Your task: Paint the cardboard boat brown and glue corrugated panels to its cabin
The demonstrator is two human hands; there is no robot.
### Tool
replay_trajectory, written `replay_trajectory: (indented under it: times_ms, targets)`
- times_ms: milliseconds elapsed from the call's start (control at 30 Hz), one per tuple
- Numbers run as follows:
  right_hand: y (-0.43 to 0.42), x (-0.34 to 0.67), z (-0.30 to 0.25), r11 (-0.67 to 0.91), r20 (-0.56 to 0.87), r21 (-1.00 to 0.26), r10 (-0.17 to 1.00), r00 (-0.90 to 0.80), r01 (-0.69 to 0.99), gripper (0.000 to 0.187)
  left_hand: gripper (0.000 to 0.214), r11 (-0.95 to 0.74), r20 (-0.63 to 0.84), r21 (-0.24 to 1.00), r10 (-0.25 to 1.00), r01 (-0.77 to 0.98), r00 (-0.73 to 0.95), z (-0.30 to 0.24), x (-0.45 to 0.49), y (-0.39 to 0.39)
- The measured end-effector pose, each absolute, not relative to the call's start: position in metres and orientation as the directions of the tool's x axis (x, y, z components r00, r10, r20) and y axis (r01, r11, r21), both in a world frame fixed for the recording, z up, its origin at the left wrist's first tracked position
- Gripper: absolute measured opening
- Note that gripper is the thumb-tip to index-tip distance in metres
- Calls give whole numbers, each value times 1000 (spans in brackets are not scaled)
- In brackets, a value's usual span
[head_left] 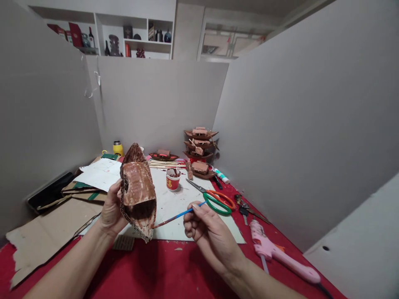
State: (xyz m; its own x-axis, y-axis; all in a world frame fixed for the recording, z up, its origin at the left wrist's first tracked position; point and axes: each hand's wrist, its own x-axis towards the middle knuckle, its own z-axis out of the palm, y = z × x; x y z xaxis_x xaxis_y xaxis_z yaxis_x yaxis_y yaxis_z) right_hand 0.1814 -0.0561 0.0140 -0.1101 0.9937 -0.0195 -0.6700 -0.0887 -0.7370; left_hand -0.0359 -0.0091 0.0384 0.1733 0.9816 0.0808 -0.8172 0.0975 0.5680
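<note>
The red surface [174, 274] carries a white board [168, 203]; above the board's front edge you hold the cardboard boat [139, 178], your left hand [112, 207] wrapped around its left side, fingertips hidden behind. The pink glue gun [282, 255] lies near the surface's right edge, the scissors [205, 192] and paper cup [173, 182] farther back. Your right hand [204, 226] pinches the slim paintbrush [177, 215], its tip apparently touching the boat's near end.

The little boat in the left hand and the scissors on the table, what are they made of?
The boat looks like cardboard, because wavy ridges show along its edge. Its patchy brown coat seems to be paint, a bit shiny on top, maybe wet. The scissors seem to have metal blades, smooth and gray; their bright green and orange handles look like plastic or a plastic coating.
</note>
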Motion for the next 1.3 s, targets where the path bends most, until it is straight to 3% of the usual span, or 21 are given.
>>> replay_trajectory:
  times_ms: [600, 1300]
  targets:
    - [-49, 184, 12, -25, -13, -733, 1000, -23, -680, 35, 26, 111, 129, 569, 967, -815, 222, 34, -37, -8]
    - [-54, 172, 22, 29, 65, -767, 997, -33, -641, 38, 33, 91, 6, 630, 993, -771, 121, 34, -35, -8]
